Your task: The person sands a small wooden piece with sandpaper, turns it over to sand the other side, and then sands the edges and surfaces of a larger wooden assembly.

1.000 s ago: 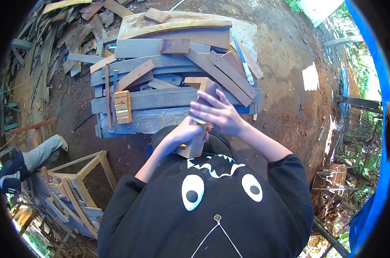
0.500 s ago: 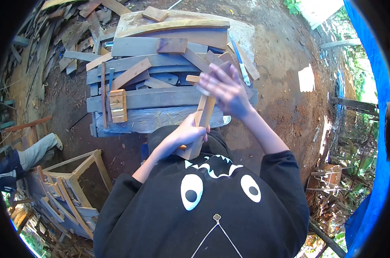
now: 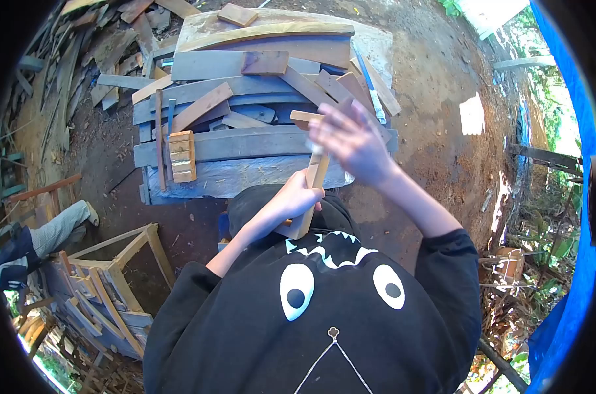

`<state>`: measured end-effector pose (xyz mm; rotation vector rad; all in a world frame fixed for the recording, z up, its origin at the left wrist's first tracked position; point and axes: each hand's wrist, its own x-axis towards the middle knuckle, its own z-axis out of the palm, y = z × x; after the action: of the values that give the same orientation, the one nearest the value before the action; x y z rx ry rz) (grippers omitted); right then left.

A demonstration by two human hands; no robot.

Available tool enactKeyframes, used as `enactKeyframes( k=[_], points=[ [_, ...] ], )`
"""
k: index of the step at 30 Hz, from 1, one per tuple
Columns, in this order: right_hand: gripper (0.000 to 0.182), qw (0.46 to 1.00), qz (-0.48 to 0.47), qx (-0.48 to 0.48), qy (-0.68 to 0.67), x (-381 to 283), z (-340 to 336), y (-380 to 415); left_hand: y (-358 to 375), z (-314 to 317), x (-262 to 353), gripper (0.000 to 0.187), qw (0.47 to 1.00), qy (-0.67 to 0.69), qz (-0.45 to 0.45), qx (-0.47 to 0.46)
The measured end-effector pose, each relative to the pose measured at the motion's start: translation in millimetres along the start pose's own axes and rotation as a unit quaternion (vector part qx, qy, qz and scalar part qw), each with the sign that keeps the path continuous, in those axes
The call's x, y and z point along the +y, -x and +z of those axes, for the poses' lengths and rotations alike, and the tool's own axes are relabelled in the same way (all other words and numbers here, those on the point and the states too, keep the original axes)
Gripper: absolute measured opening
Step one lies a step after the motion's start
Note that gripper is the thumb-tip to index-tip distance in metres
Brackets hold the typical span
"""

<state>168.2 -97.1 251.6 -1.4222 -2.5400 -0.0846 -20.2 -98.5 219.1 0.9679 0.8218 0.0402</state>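
Note:
My left hand [image 3: 298, 196] is wrapped round a light wooden piece [image 3: 316, 172], which slants up from my lap. My right hand [image 3: 352, 146] is at the upper end of that piece, its fingers partly spread and blurred; something pale shows under the palm, too unclear to name. Just left of the right fingers, a short wooden block [image 3: 304, 117] juts out. Beyond both hands lies a low bench [image 3: 245, 180] stacked with grey and brown boards [image 3: 245, 146]. A small slatted wood block [image 3: 182, 156] rests at its left side.
A wooden frame [image 3: 132, 253] stands at the lower left, beside another person's leg [image 3: 63, 228]. Scrap wood [image 3: 111, 52] is heaped at the upper left. A long blue-and-white tool [image 3: 371, 88] lies on the bench's right side. Blue sheeting [image 3: 577, 262] hangs at the far right.
My right hand has shifted slightly right and down. The wooden piece has moved a little with my left hand, which keeps its hold.

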Motion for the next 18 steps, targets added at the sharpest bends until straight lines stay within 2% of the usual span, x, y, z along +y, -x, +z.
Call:
enactKeyframes(
  k=[2,5,6,10,13,14,17,18],
  points=[
    [0.027,0.999,0.031,-0.008,0.038,10,-1,-5,0,0,-1,0.027,1.0,-0.018,-0.014,-0.012],
    [0.027,0.997,-0.051,-0.012,-0.052,-28,-3,9,-2,1,-8,0.031,1.0,0.005,-0.001,0.012],
    [0.028,0.998,-0.044,-0.014,-0.052,-30,0,13,-2,2,-12,0.033,1.0,0.021,0.005,0.023],
    [0.028,0.997,0.08,0.019,0.011,14,4,-1,-4,-1,-8,0.04,1.0,0.004,-0.01,-0.027],
    [0.029,1.0,-0.019,0.006,-0.025,-25,7,14,-10,-7,-19,0.045,0.999,-0.008,-0.023,-0.027],
    [0.031,0.999,-0.021,0.008,-0.045,-43,5,20,-8,-7,-18,0.045,0.999,-0.016,-0.022,-0.024],
    [0.032,0.998,0.024,0.029,0.055,-6,8,10,-3,-1,-9,0.042,0.999,-0.021,-0.015,-0.021],
    [0.031,0.995,0.083,0.042,0.046,9,5,5,0,1,-5,0.039,1.0,-0.014,-0.011,-0.021]
  ],
)
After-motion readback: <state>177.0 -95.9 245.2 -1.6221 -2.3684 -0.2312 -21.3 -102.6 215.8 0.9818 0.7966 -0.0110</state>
